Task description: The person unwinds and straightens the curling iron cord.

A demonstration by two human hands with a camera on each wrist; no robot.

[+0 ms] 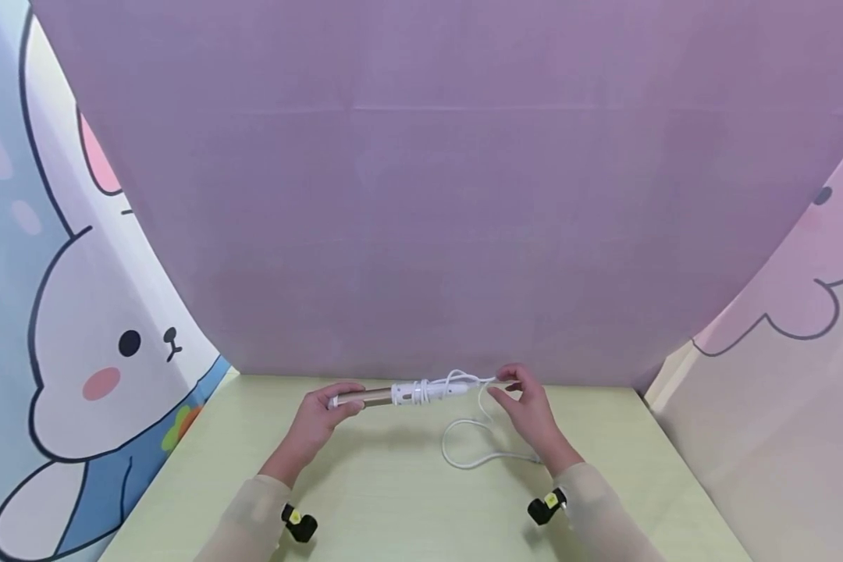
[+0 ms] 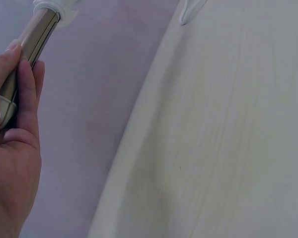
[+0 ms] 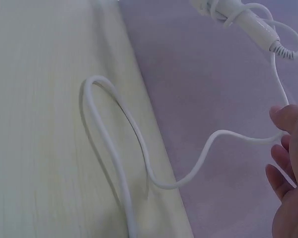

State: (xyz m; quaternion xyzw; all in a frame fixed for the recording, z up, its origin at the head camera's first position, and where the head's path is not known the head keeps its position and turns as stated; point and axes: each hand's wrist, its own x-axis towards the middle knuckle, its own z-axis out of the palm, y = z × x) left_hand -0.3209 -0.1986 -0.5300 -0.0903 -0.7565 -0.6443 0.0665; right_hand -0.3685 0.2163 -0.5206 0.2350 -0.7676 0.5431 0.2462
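Observation:
A hair straightener (image 1: 375,397) with a bronze barrel and a white handle is held level above the table. My left hand (image 1: 314,421) grips it by the barrel end, thumb on one side and fingers on the other, as the left wrist view also shows. White power cord (image 3: 106,131) is wound in several turns about the handle. My right hand (image 1: 531,414) pinches the cord between thumb and fingers, just beyond the handle's end. From there a loose loop of cord drops to the tabletop. The plug end is not visible.
The pale yellow table (image 1: 393,507) ends at a purple backdrop (image 1: 421,234) behind the hands. A rabbit-print panel (image 1: 84,312) stands on the left, a pink and cream panel (image 1: 780,390) on the right. Small black wrist cameras (image 1: 300,524) are worn on both wrists.

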